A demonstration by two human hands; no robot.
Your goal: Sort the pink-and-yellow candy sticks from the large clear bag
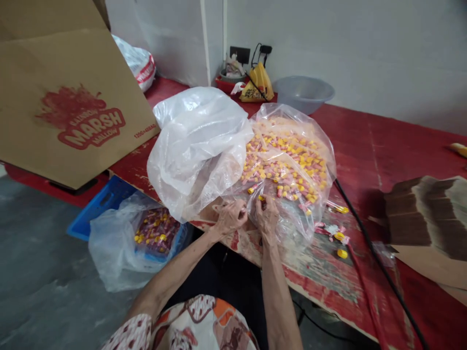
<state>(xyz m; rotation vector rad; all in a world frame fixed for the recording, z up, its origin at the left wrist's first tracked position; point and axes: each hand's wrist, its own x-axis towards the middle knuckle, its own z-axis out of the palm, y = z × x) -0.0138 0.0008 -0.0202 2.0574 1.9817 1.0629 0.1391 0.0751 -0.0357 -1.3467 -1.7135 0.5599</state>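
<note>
A clear plastic bag (330, 160) lies on the red table, filled with many small pink pieces with yellow caps (288, 163). My right hand (268, 214) is at the near edge of this bag, its fingers pinched at a small yellow-capped piece (261, 198). Just to the left, my left hand (232, 214) is closed with the fingers curled in; what it grips, if anything, I cannot make out. Beside it a crumpled white plastic bag (197, 141) stands against the clear one.
A cardboard box (32, 97) leans at the left. Below the table edge, a blue crate (87, 214) holds a bag of darker yellow-capped pieces (158, 228). A black cable (368, 238) crosses the red table (365, 146). Stacked cardboard (426, 214) lies right; a basin (304, 92) stands behind.
</note>
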